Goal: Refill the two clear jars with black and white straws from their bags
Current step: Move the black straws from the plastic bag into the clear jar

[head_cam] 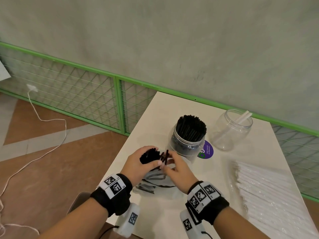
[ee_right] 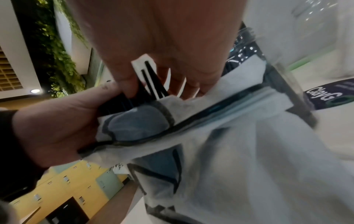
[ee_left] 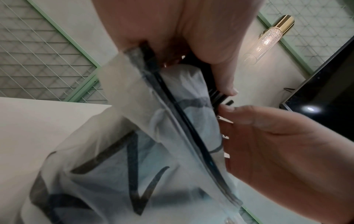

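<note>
My left hand (head_cam: pixel 138 163) grips a bundle of black straws (head_cam: pixel 149 156) lifted just above its clear printed bag (head_cam: pixel 155 184), near the table's left edge. From the right, my right hand (head_cam: pixel 174 168) meets the bundle's far end, and its thumb and fingers pinch a few splayed straws. In the left wrist view the left thumb presses the black straws (ee_left: pixel 220 97) over the bag (ee_left: pixel 134 144). The right wrist view shows black straws (ee_right: pixel 151 81) passing between the right fingers. One clear jar (head_cam: pixel 188 137) is packed with black straws. The other clear jar (head_cam: pixel 231 130) holds a couple of white straws.
A long bag of white straws (head_cam: pixel 269 192) lies along the right side of the white table (head_cam: pixel 172 107). A purple round sticker (head_cam: pixel 208 151) sits between the jars. A green mesh fence (head_cam: pixel 119 104) runs behind, and a white cord (head_cam: pixel 51 121) trails over the floor at left.
</note>
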`<state>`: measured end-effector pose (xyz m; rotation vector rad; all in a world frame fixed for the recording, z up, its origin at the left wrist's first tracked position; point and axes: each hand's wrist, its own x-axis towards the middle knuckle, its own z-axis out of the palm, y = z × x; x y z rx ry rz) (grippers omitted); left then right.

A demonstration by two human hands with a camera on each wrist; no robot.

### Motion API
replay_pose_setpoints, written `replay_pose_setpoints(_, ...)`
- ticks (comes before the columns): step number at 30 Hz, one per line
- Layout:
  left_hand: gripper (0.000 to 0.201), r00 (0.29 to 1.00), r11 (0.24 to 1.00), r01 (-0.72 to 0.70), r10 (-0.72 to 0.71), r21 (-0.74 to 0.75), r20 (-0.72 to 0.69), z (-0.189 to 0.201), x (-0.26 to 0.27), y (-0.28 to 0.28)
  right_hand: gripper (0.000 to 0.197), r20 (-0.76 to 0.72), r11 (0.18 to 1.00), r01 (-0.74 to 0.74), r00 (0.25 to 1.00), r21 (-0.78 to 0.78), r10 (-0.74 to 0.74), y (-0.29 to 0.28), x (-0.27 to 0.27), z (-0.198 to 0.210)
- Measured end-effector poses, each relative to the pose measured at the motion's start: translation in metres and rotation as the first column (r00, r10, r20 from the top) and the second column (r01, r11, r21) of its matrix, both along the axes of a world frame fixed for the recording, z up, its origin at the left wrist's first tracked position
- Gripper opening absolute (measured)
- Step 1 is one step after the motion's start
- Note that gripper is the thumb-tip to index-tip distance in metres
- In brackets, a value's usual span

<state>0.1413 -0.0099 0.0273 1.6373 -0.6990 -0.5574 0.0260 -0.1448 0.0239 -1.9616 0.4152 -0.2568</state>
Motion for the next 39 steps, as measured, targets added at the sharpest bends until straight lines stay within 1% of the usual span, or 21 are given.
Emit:
replay_pose_setpoints(1, 0.038, 1.000, 1.000, 0.002, -0.002, 0.003, 0.000, 0.000, -0.001, 0.001, 0.042, -0.008, 0.999, -0.029, 1.000, 0.039, 0.029, 0.003, 0.001, -0.001)
replay_pose_setpoints(3, 0.035, 1.000, 1.000, 0.005, -0.005, 0.010, 0.002, 0.000, -0.001, 0.002, 0.050, 0.013, 0.997, -0.068, 0.998, 0.043, 0.068, 0.008, 0.007, -0.002)
replay_pose_setpoints(5, 0.034, 1.000, 1.000, 0.013, -0.013, 0.011, 0.006, 0.002, -0.002, 0.003, 0.047, 0.029, 0.997, -0.067, 0.997, 0.041, 0.066, 0.012, 0.014, -0.004)
replay_pose_setpoints(9, 0.023, 0.999, 0.999, 0.020, -0.019, -0.025, 0.040, 0.008, -0.003, 0.007, 0.033, 0.026, 0.997, 0.010, 1.000, 0.082, -0.012, 0.010, 0.022, -0.006)
replay_pose_setpoints(11, 0.024, 0.998, 0.999, 0.011, -0.009, -0.033, 0.063, 0.006, -0.002, 0.010, 0.031, 0.022, 0.993, 0.000, 1.000, 0.117, -0.003, 0.011, 0.025, -0.007)
replay_pose_setpoints(14, 0.027, 0.999, 1.000, 0.003, -0.002, -0.026, 0.043, 0.002, -0.002, 0.011, 0.035, 0.021, 0.993, -0.016, 1.000, 0.121, 0.014, 0.013, 0.029, -0.008)
replay_pose_setpoints(16, 0.028, 0.996, 1.000, -0.018, 0.018, 0.000, 0.084, 0.000, 0.000, 0.011, 0.036, 0.028, 0.992, -0.026, 0.999, 0.127, 0.023, 0.015, 0.031, -0.007)
replay_pose_setpoints(19, 0.033, 0.992, 0.999, -0.036, 0.034, 0.016, 0.125, 0.001, 0.002, 0.013, 0.029, 0.047, 0.991, -0.027, 0.999, 0.132, 0.021, 0.016, 0.032, -0.006)
replay_pose_setpoints(22, 0.015, 0.996, 1.000, -0.015, 0.015, -0.004, 0.085, 0.004, 0.000, 0.015, 0.017, 0.062, 0.989, 0.002, 0.998, 0.148, -0.011, 0.015, 0.029, -0.005)
replay_pose_setpoints(24, 0.017, 0.997, 1.000, -0.003, 0.003, -0.007, 0.077, 0.005, -0.001, 0.016, 0.012, 0.070, 0.989, -0.010, 0.998, 0.147, 0.000, 0.014, 0.027, -0.005)
replay_pose_setpoints(25, 0.017, 0.996, 1.000, -0.004, 0.004, -0.001, 0.086, 0.005, -0.002, 0.016, 0.013, 0.070, 0.990, -0.014, 0.998, 0.143, 0.004, 0.014, 0.027, -0.005)
replay_pose_setpoints(28, 0.015, 0.992, 1.000, -0.018, 0.017, 0.007, 0.122, 0.005, -0.003, 0.014, 0.026, 0.074, 0.991, -0.006, 0.997, 0.133, -0.004, 0.011, 0.027, -0.007)
replay_pose_setpoints(30, 0.015, 0.986, 0.999, -0.040, 0.039, -0.003, 0.161, 0.005, -0.003, 0.014, 0.025, 0.073, 0.990, 0.006, 0.997, 0.140, -0.017, 0.009, 0.027, -0.007)
replay_pose_setpoints(32, 0.013, 0.981, 0.999, -0.047, 0.049, -0.018, 0.187, 0.006, -0.002, 0.015, 0.018, 0.060, 0.989, 0.033, 0.997, 0.145, -0.042, 0.008, 0.026, -0.005)
replay_pose_setpoints(34, 0.010, 0.977, 0.998, -0.055, 0.054, 0.000, 0.208, 0.007, -0.001, 0.017, 0.009, 0.052, 0.984, 0.086, 0.994, 0.155, -0.095, 0.005, 0.024, -0.001)
replay_pose_setpoints(36, 0.009, 0.973, 0.998, -0.067, 0.062, 0.016, 0.220, 0.006, 0.000, 0.018, 0.010, 0.085, 0.975, 0.143, 0.984, 0.170, -0.159, 0.001, 0.019, 0.004)
replay_pose_setpoints(39, 0.008, 0.972, 0.996, -0.086, 0.077, 0.030, 0.220, 0.004, 0.002, 0.019, 0.009, 0.149, 0.949, 0.263, 0.945, 0.176, -0.290, -0.006, 0.007, 0.005)
